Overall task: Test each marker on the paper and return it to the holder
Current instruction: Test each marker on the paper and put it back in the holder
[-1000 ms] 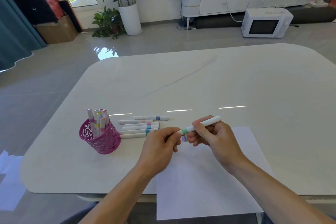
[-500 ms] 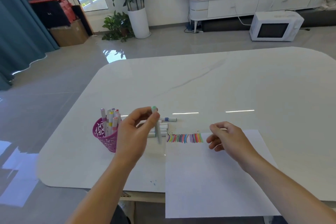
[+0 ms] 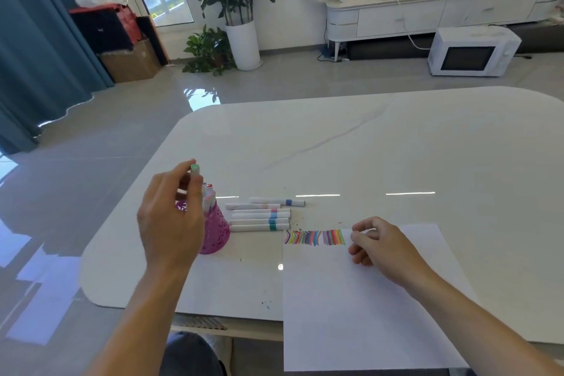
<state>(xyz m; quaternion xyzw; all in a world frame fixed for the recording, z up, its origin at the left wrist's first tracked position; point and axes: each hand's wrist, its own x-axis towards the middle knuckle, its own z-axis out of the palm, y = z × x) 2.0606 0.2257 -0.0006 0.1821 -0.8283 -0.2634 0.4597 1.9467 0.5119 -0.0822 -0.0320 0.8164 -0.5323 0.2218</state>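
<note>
just below your left fingers (image 3: 175, 185), which pinch the green-capped marker (image 3: 194, 168), stands the pink holder (image 3: 217, 233): lower it in. your right fingers (image 3: 366, 224) rest loosely curled, empty, on the paper (image 3: 366, 308); loose markers (image 3: 259, 218) lie left of them.

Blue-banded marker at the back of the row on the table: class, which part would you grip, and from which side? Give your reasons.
Probably best: pinch the marker across its barrel by the blue band, from above on the right. It lies flat, that end juts past the other four markers, and the empty right hand is nearest.
</note>
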